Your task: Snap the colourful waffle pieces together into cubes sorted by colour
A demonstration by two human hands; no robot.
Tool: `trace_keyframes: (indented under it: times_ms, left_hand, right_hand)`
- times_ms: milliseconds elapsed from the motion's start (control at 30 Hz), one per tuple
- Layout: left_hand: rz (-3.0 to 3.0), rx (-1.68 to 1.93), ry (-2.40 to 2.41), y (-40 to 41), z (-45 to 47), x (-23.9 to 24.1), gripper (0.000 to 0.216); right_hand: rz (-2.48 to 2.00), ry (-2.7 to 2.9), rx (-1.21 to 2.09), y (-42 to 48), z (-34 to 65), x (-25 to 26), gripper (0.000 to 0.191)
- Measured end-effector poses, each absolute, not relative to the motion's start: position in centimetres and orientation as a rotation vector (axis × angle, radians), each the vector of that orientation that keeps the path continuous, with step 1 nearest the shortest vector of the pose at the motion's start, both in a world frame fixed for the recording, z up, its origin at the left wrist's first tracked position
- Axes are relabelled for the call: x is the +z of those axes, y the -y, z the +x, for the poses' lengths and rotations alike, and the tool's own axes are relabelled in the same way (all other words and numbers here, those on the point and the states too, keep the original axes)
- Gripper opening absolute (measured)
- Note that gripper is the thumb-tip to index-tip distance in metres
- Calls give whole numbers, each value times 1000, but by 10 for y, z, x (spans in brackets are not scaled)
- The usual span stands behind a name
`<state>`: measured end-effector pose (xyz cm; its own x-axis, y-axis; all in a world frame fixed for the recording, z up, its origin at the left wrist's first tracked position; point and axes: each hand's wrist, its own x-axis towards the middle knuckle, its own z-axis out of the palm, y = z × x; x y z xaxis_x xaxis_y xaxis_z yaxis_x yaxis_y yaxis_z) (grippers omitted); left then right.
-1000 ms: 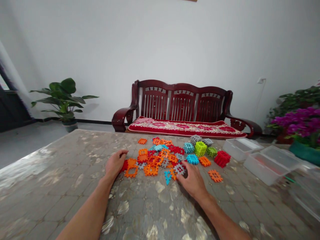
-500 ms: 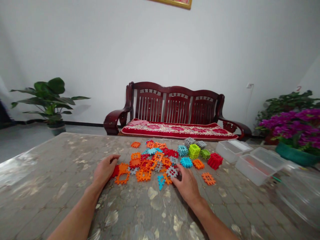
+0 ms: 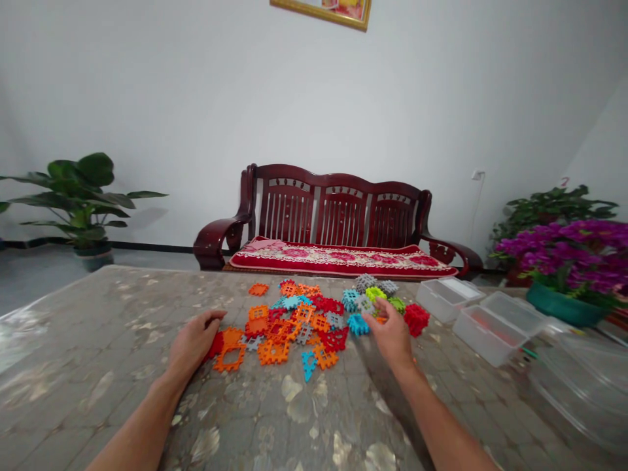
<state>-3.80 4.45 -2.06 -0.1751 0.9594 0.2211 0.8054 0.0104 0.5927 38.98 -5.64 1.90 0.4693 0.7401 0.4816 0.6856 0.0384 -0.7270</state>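
Observation:
A scatter of flat interlocking plastic tiles (image 3: 289, 324), orange, red, blue and grey, lies on the patterned table (image 3: 122, 353). Behind it stand built cubes: grey (image 3: 366, 282), lime green (image 3: 375, 294), blue (image 3: 350, 299) and red (image 3: 417, 319). My left hand (image 3: 193, 341) rests on the table with curled fingers on a red tile (image 3: 214, 345) at the pile's left edge. My right hand (image 3: 392, 335) is lifted over the right side of the pile, pinching a grey tile (image 3: 365, 305) between thumb and fingers near the cubes.
Two clear plastic boxes (image 3: 490, 324) and clear lids (image 3: 579, 379) sit at the table's right. A dark wooden bench (image 3: 338, 222) with a red cushion stands behind. A potted plant (image 3: 81, 196) is at far left, purple flowers (image 3: 574, 252) at right.
My right hand picked a grey tile off the pile's near edge and carried it up and right toward the cubes. The left hand stayed put. The view tilted upward.

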Motion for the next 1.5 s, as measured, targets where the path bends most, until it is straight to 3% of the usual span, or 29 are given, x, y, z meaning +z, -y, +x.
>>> trace_keyframes:
  times_ms: [333,900,1167,1367,1500]
  left_hand:
    - [1850,861,-2091,-47,-39,-24,38]
    - [1848,860,-2073,-49,-43,-29,38]
    - [1784,865,-2085,-43,-36,-21,35]
    - [1794,896,-2078,-36,-29,-15,34]
    - [1760,892,-2087,-33,-27,-12,34]
  right_hand:
    - [-2183,1159,-201,0,513,66,56]
    - [-2434,1249,-268,-45,520,54,59]
    - [-1996,1325,-121,-22,484,58,40]
    - [-1592,1671,288,19,385,36,31]
    - [-1492,1982,312,39,322,27,31]
